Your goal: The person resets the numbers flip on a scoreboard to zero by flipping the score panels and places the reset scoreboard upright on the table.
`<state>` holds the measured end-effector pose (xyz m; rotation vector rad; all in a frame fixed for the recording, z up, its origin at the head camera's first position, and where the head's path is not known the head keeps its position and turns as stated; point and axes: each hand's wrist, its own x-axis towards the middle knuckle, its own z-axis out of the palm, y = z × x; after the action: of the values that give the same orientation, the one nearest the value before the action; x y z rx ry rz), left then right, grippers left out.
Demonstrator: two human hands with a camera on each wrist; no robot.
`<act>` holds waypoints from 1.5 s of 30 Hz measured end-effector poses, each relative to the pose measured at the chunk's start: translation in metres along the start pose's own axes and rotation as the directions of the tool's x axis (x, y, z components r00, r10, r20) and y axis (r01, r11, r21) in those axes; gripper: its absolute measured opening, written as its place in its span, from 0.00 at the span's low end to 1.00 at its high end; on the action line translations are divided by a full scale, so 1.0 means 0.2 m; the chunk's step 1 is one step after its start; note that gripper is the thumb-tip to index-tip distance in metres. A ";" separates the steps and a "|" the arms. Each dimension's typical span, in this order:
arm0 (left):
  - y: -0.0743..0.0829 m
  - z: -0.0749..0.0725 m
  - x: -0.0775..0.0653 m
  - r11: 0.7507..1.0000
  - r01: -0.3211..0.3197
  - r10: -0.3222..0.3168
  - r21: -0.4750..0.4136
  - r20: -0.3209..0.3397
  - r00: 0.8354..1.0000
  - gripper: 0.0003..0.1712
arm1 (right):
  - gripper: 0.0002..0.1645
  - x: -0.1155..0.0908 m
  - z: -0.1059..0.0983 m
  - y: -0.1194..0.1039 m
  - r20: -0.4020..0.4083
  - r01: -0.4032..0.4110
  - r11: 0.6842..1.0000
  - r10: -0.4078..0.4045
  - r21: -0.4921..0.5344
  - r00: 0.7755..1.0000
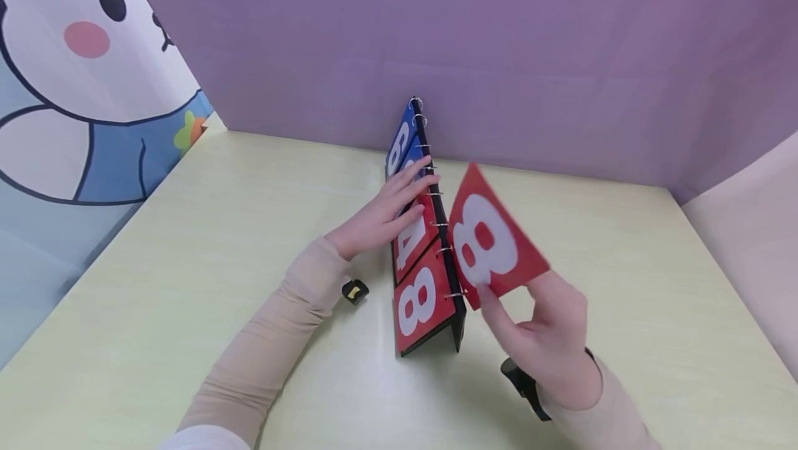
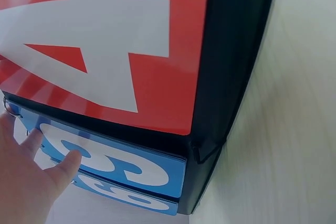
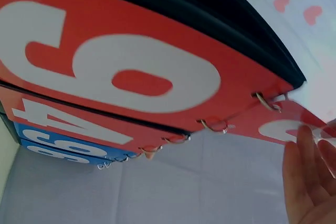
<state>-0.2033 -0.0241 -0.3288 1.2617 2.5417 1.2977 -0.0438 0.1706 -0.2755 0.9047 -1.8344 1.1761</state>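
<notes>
A tent-shaped flip scoreboard (image 1: 460, 322) stands on the table, its red and blue number cards hung on metal rings (image 3: 214, 125). My right hand (image 1: 557, 339) pinches a raised red card (image 1: 499, 228) marked 8, fanned out from the ring spine on the right. Straight, spread fingers of my left hand (image 1: 386, 214) rest over the left face, at the red 4 card (image 2: 105, 30) and a blue card (image 2: 110, 156), with tips at the rings. A red 8 card (image 1: 414, 301) lies flat at the near end. The right wrist view shows a red 9 card (image 3: 147, 77) on the other face.
The pale yellow table (image 1: 187, 284) runs back to a purple cloth wall (image 1: 436, 28). A cartoon backdrop (image 1: 87, 90) hangs at the left. A small black device (image 1: 355, 291) sits by the left wrist, and a black wristband (image 1: 530, 391) circles the right wrist.
</notes>
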 end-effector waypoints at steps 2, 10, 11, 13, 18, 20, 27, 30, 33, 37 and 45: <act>0.00 0.00 0.00 1.000 -0.020 0.020 0.012 -0.001 1.000 0.30 | 0.19 0.00 0.03 0.01 -0.032 0.130 0.991 -0.131 -0.040 0.991; -0.02 -0.01 0.02 0.996 -0.072 0.072 0.046 0.004 0.997 0.32 | 0.15 0.00 0.09 0.01 0.215 0.456 0.866 -0.414 -0.207 0.885; -0.02 -0.01 0.01 0.998 -0.057 0.057 0.041 0.005 0.998 0.33 | 0.14 0.00 0.10 0.01 0.249 0.478 0.854 -0.427 -0.204 0.869; -0.02 -0.01 0.01 0.999 -0.041 0.041 0.036 0.001 0.999 0.32 | 0.13 0.00 0.10 0.01 0.317 0.517 0.832 -0.444 -0.202 0.838; -0.02 0.00 0.01 0.999 -0.032 0.032 0.025 -0.012 0.999 0.31 | 0.11 -0.01 0.08 0.00 0.500 0.521 0.829 -0.369 -0.204 0.783; -0.02 0.00 0.01 0.999 -0.028 0.029 0.026 -0.012 1.000 0.31 | 0.09 -0.01 0.07 -0.01 0.570 0.507 0.833 -0.310 -0.223 0.761; -0.01 0.00 0.01 0.999 -0.032 0.033 0.023 -0.009 0.999 0.30 | 0.26 0.00 0.07 -0.01 0.693 0.506 0.805 -0.174 -0.310 0.700; -0.01 -0.01 0.01 0.999 -0.029 0.029 0.022 -0.007 1.000 0.30 | 0.21 -0.01 0.07 -0.01 0.713 0.517 0.791 -0.152 -0.327 0.684; -0.01 -0.01 0.01 0.999 -0.025 0.026 0.021 -0.007 1.000 0.30 | 0.17 -0.01 0.07 -0.01 0.722 0.524 0.785 -0.148 -0.330 0.676; -0.01 -0.01 0.01 0.999 -0.027 0.028 0.024 -0.009 1.000 0.29 | 0.10 -0.01 0.08 0.00 0.718 0.534 0.789 -0.179 -0.303 0.673; -0.01 -0.01 0.01 0.999 -0.043 0.044 0.027 -0.010 0.999 0.29 | 0.17 0.02 0.04 0.07 0.514 0.416 0.902 -0.304 -0.115 0.802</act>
<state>-0.2065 -0.0250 -0.3293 1.3261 2.5611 1.2857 -0.0598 0.1665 -0.2809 1.4393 -2.0013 0.5090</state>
